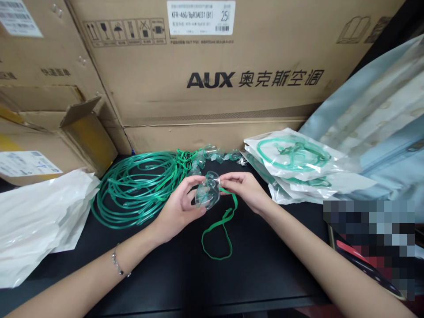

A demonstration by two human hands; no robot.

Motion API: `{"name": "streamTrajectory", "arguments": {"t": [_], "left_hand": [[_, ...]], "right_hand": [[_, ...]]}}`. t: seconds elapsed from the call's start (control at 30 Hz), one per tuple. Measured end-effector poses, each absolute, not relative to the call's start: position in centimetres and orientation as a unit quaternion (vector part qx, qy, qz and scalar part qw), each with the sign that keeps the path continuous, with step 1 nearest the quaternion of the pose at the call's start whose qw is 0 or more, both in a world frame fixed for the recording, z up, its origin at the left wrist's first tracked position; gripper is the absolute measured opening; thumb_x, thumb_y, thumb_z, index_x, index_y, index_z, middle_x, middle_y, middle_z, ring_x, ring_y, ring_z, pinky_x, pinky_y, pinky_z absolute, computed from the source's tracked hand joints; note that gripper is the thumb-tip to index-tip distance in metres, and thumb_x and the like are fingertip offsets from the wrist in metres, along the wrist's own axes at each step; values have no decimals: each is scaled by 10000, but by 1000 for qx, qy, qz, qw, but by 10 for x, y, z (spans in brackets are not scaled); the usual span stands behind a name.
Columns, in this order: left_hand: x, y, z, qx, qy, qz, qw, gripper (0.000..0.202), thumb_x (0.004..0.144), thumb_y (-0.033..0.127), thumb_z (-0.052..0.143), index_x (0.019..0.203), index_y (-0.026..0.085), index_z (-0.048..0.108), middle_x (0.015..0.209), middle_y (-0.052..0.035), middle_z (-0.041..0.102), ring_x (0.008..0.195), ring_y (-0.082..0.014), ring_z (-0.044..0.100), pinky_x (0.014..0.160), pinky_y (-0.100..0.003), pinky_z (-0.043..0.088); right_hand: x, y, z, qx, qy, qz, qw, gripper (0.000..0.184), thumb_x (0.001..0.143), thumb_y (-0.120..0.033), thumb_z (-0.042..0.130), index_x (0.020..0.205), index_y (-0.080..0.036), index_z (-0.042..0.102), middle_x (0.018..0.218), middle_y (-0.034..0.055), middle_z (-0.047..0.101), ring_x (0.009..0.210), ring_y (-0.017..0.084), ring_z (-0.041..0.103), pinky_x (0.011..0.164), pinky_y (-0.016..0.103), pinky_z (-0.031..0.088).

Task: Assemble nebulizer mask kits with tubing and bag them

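Observation:
My left hand (180, 205) grips a clear plastic face mask (208, 192) from its left side, fingers curled around it. My right hand (243, 187) pinches the green elastic strap (222, 229) where it meets the mask's right edge. The strap hangs down in a loop onto the black table (258, 265). Both hands are held just above the table's middle.
Coiled green tubing (135, 187) lies left of my hands, with several clear masks (215, 154) behind. Sealed bags of green tubing (294, 161) are stacked at the right. Empty white bags (36, 216) lie at the left. Large cardboard boxes (215, 79) wall off the back.

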State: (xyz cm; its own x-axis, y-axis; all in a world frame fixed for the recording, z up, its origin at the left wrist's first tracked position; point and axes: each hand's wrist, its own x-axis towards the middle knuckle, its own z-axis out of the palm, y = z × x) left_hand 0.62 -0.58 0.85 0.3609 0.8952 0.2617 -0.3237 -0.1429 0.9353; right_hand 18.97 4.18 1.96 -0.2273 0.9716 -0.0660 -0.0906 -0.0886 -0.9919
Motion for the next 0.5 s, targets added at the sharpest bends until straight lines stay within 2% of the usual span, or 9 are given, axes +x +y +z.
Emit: {"name": "streamTrajectory", "arguments": {"t": [0.3,0.43,0.5], "left_hand": [[7,-5,8,568,255,502,600,448,694,51,638,1071,250,500,1198,-31,466,1114,-189,470,890,-300,436],[5,-2,6,563,268,518,586,455,685,48,642,1066,243,488,1211,-29,451,1121,-180,466,880,-279,438],[5,0,6,564,269,519,584,451,691,51,636,1068,239,477,1219,-35,452,1137,-185,461,885,-281,436]], "right_hand": [[192,45,16,-463,-537,538,455,86,629,-180,651,700,-133,668,648,9,632,612,99,584,650,272,504],[191,40,21,-423,-567,561,431,81,671,-238,630,675,-158,643,732,10,617,689,117,580,684,284,499],[191,38,24,-399,-588,557,430,150,724,-301,593,675,-166,636,769,18,616,760,128,581,722,280,486]]}}
